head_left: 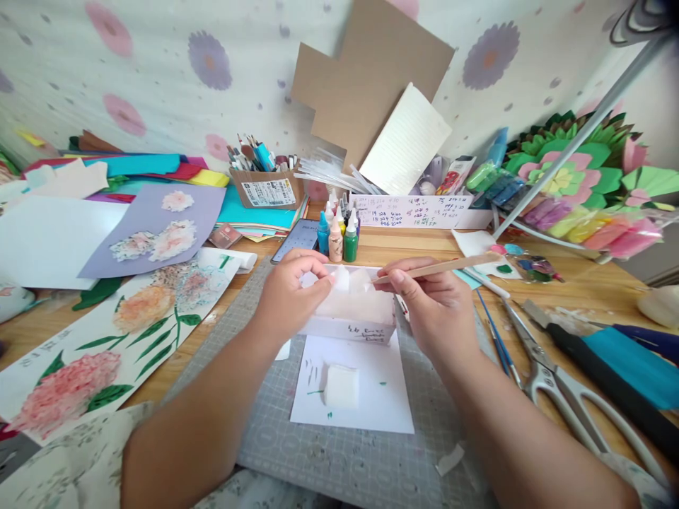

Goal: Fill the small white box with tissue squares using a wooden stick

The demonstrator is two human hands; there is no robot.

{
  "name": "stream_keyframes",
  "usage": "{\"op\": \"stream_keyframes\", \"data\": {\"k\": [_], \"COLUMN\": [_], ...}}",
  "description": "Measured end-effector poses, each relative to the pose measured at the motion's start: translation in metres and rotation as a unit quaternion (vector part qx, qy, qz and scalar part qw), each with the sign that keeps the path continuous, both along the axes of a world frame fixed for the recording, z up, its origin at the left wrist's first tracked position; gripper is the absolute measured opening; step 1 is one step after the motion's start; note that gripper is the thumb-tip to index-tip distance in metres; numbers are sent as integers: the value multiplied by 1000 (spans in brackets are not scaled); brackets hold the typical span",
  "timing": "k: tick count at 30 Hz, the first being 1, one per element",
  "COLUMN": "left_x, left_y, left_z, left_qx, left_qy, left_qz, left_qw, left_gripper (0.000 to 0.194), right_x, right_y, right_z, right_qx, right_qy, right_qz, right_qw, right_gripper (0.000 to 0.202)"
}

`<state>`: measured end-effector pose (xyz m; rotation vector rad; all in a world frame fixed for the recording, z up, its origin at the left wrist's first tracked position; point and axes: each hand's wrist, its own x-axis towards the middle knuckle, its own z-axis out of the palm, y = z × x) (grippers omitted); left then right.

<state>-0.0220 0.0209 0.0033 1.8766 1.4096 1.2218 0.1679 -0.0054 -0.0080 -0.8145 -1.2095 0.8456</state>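
Observation:
My left hand [293,293] pinches a small piece of white, thin material [340,278] above a white box [347,326] with handwriting on its front. A flat wooden stick [450,266] is held in my right hand [436,304], its tip touching or very near a translucent white piece [361,281] beside the left fingers. Below the box, a white sheet [385,396] with green and grey marks lies on the grey cutting mat [281,431]. On that sheet rests a white square pad [341,386].
Paint bottles [351,240] and a phone [297,239] stand or lie behind the box. Scissors [552,382], brushes [496,332] and a black-handled tool [610,382] are at the right. Flower paintings [153,318] lie left. A lamp arm [578,134] slants across the right.

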Motion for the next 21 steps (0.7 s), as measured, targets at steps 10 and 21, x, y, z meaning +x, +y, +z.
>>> {"op": "stream_keyframes", "data": {"k": [10, 21], "left_x": [8, 21], "left_y": [-11, -22], "left_z": [9, 7], "left_qx": [90, 7], "left_qy": [42, -50], "left_qz": [-45, -86], "left_qw": [994, 995], "left_gripper": [13, 11], "right_x": [-2, -7], "right_y": [-1, -7], "right_z": [-2, -3], "right_qx": [-12, 21], "right_qy": [11, 13], "right_qz": [21, 66], "right_qw": [1000, 997], "right_gripper": [6, 3]}}
